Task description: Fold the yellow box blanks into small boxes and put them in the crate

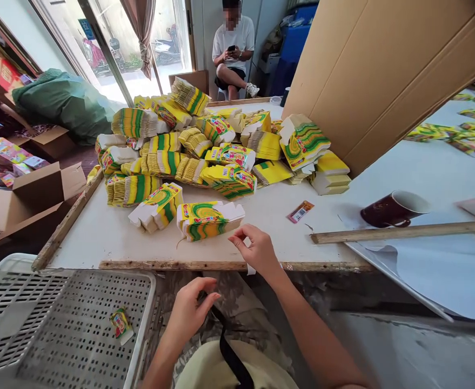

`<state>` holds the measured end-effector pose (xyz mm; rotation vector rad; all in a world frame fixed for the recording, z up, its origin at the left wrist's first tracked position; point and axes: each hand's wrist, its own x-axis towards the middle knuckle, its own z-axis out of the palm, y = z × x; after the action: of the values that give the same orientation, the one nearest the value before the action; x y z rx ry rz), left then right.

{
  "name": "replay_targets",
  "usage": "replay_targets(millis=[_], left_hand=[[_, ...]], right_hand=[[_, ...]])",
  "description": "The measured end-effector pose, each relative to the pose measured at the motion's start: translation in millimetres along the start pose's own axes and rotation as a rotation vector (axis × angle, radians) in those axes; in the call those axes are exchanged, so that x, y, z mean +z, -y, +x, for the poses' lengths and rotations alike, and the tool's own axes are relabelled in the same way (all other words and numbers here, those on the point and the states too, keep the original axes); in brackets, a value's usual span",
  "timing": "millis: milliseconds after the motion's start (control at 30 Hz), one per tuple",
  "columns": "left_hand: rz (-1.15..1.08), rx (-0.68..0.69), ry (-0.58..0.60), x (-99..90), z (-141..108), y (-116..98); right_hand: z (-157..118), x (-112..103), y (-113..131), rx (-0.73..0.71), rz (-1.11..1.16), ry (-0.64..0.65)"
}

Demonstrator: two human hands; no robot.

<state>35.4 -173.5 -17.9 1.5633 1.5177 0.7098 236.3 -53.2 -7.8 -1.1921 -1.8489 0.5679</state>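
Over the table's front edge, my right hand [256, 249] has its thumb and index finger brought together in a pinch. Anything between those fingertips is too small to make out. Just left of it lies a stack of flattened yellow and green cartons [205, 221], apart from the fingers. My left hand [191, 307] hangs lower, in front of my lap, its fingers curved and thumb apart, with nothing visible in it. A second carton stack [158, 208] rests left of the first. Behind both is a large heap of carton bundles [164, 154].
A white plastic crate [150, 324] at lower left holds one small carton [121, 324]. Right of the stacks lie a small packet [301, 211], a dark mug [391, 209] and a wooden strip [407, 231]. A cardboard sheet [367, 70] stands upright. A seated person [234, 43] holds a phone.
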Motion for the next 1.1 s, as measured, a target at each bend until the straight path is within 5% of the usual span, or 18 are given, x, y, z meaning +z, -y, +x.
replay_targets(millis=[267, 500, 767, 1100], left_hand=[[-0.054, -0.074, 0.006, -1.4, -13, 21], [-0.198, -0.159, 0.024, 9.1, -14, 33], [-0.659, -0.307, 0.080, 58.2, 5, 25], [-0.596, -0.207, 0.063, 62.5, 15, 11]], right_hand=[[12, 10, 9, -0.054, 0.127, -0.048], [-4, -7, -14, 0.092, 0.021, 0.106], [-33, -36, -45, 0.401, -0.266, 0.529], [-38, -34, -41, 0.448, -0.031, 0.522]])
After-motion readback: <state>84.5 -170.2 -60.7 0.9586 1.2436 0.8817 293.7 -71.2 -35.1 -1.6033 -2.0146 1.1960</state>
